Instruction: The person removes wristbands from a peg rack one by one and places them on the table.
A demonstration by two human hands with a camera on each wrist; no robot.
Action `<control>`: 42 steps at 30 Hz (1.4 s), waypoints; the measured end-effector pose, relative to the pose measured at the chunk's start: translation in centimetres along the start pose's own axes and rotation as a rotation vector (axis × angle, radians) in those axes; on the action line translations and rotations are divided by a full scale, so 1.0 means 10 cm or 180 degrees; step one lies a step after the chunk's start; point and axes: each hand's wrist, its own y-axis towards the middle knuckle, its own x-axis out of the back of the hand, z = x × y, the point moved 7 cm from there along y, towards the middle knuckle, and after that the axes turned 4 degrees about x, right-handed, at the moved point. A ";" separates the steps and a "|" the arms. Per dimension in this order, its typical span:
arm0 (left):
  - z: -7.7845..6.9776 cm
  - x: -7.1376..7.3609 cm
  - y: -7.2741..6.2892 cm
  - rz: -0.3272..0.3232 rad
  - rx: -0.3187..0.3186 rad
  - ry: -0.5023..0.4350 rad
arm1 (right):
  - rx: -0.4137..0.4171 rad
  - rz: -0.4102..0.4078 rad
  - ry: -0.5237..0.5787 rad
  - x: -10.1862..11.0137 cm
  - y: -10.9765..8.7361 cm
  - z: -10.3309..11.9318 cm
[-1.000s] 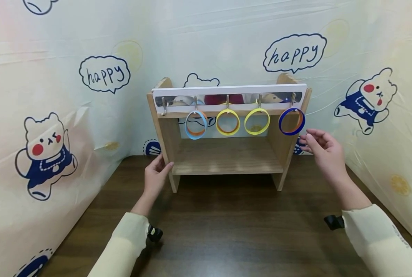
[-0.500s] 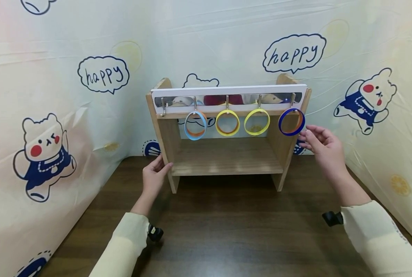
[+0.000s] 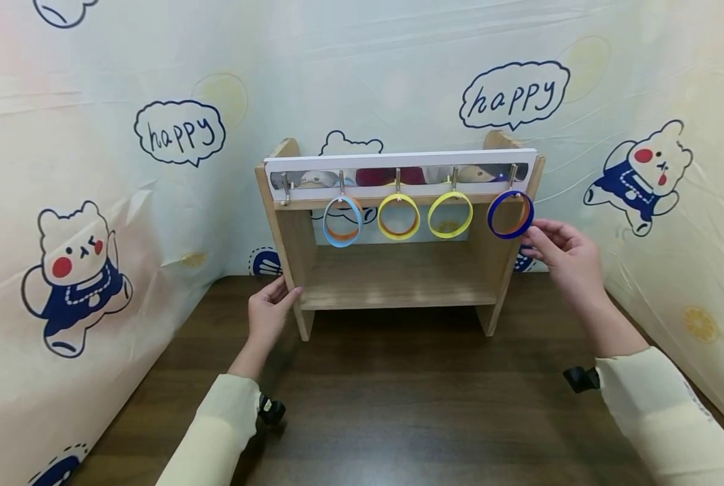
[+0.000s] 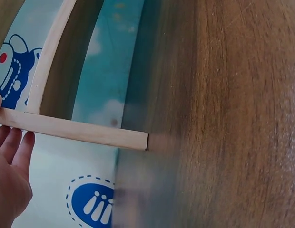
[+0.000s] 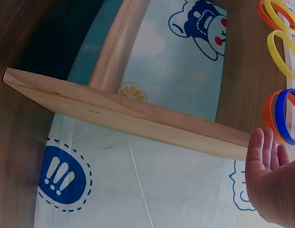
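Observation:
In the head view a wooden rack (image 3: 398, 273) stands on the table, with a white-framed strip of metal hooks along its top front. My left hand (image 3: 269, 312) grips the rack's left side panel (image 4: 85, 130), thumb on one face and fingers on the other. My right hand (image 3: 571, 260) is beside the right side panel (image 5: 138, 121), its fingertips right at a dark blue wristband (image 3: 489, 219) on the rightmost hook. Orange shows along with the blue (image 5: 280, 116) in the right wrist view, where the fingers reach out nearly straight. The right thumb is hidden there.
A light blue wristband (image 3: 326, 226) and two yellow ones, the left yellow band (image 3: 381, 223) and the right yellow band (image 3: 432, 223), hang from the middle hooks. The leftmost hook (image 3: 286, 189) is bare. A printed curtain (image 3: 362, 74) surrounds the dark wooden table (image 3: 410, 405).
My right hand has moved slightly left, bringing thumb and fingertips up to the dark blue wristband's edge. The left hand keeps its grip on the side panel.

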 end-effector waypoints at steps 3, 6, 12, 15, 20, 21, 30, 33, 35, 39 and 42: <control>-0.02 0.00 -0.01 0.0025 0.0089 0.0011 | -0.0037 -0.0041 -0.0173 -0.01 0.00 0.00; -0.14 -0.01 -0.08 0.0057 0.0126 0.0021 | -0.0073 -0.0062 -0.0277 -0.01 0.01 0.00; -0.21 -0.02 -0.13 0.0059 0.0073 0.0033 | -0.0134 -0.0134 -0.0423 0.00 0.02 0.00; -0.10 0.00 -0.07 0.0026 0.0067 0.0012 | -0.0139 -0.0167 -0.0503 -0.01 0.03 0.00; 0.03 0.01 -0.01 -0.0025 -0.0039 0.0033 | -0.0171 -0.0197 -0.0567 -0.02 0.04 -0.01; 0.03 0.01 0.00 -0.0023 -0.0064 0.0043 | -0.0184 -0.0207 -0.0552 -0.02 0.04 -0.01; 0.01 0.01 -0.02 0.0005 -0.0011 0.0002 | -0.0182 -0.0230 -0.0368 -0.02 0.03 0.01; -0.08 0.00 -0.07 0.0032 0.0012 -0.0036 | -0.0157 -0.0248 -0.0250 -0.02 0.02 0.02; -0.17 -0.01 -0.11 0.0042 -0.0001 -0.0035 | -0.0132 -0.0265 -0.0179 -0.02 0.02 0.03; -0.30 -0.02 -0.17 0.0031 -0.0029 0.0040 | -0.0095 -0.0298 -0.0031 -0.01 0.02 0.05; -0.28 -0.02 -0.16 0.0033 -0.0007 0.0035 | -0.0088 -0.0315 0.0054 -0.01 0.02 0.06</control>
